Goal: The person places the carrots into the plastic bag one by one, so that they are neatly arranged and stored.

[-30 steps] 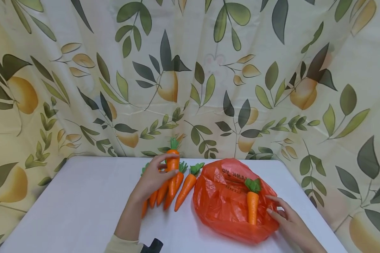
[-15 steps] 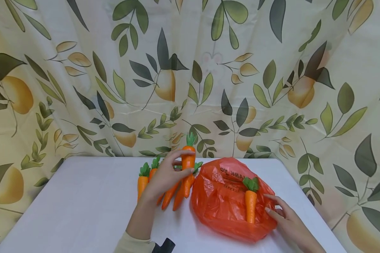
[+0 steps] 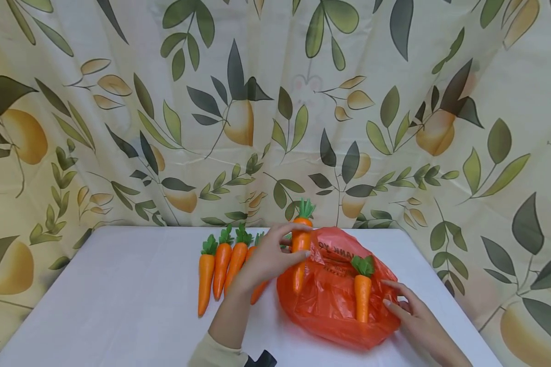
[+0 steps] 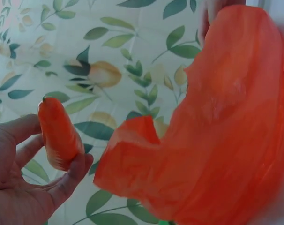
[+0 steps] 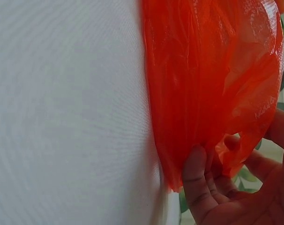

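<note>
The left hand holds a carrot pinched between thumb and fingers, its green top up and its tip pointing down, in front of the left part of the red bag; the left wrist view shows a gap between that carrot and the bag. The right hand grips the bag's right edge, the thumb pressed on the film and fingers curled behind it, as the right wrist view shows. The bag sits crumpled on the white table, with dark lettering that reads backwards across its upper part. A second carrot lies at the bag near the right hand, leaves up, its lower end cut off from sight by the near fold of film. To the left of the bag a row of carrots lies side by side on the table, leaves toward the far edge; the left hand and forearm cover part of the row, so I cannot tell the full count. A light sleeve and a black device show at the left wrist. Behind the table hangs a cloth printed with leaves and yellow fruit
</note>
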A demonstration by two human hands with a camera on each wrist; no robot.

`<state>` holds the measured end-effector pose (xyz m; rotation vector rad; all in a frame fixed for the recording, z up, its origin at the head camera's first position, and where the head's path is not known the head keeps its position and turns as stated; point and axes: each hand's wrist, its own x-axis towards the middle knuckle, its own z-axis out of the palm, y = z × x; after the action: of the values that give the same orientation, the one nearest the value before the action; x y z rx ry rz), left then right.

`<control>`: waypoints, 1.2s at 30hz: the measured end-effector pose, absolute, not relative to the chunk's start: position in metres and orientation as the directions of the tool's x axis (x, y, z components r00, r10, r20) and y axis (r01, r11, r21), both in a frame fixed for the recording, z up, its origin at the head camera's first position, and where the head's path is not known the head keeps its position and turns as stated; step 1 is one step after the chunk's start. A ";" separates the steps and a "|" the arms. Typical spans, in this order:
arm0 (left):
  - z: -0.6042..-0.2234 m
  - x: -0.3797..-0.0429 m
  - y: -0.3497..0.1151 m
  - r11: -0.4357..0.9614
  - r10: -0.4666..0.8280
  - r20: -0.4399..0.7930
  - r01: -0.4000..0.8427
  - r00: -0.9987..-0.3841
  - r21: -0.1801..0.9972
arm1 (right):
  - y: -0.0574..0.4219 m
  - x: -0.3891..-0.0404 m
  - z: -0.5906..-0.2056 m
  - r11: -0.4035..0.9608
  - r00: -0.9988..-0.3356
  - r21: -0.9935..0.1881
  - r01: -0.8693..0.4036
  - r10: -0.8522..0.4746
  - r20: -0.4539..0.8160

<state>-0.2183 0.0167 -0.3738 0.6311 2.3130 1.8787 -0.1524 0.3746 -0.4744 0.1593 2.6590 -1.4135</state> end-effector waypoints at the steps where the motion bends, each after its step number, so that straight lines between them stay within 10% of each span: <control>1: -0.374 -0.218 0.020 0.151 0.383 0.181 0.255 -0.906 0.955 | 0.375 -0.152 -0.474 0.557 -0.987 -0.817 0.152 0.035 -0.160; 36: -0.403 -0.208 0.120 0.128 0.484 0.130 0.217 -0.865 0.968 | 0.378 -0.151 -0.473 0.551 -0.990 -0.827 0.116 0.002 -0.138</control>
<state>-0.2083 0.1199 -0.4033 0.6943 2.1859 1.8144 -0.1505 0.3775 -0.4732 0.1017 2.6579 -1.4306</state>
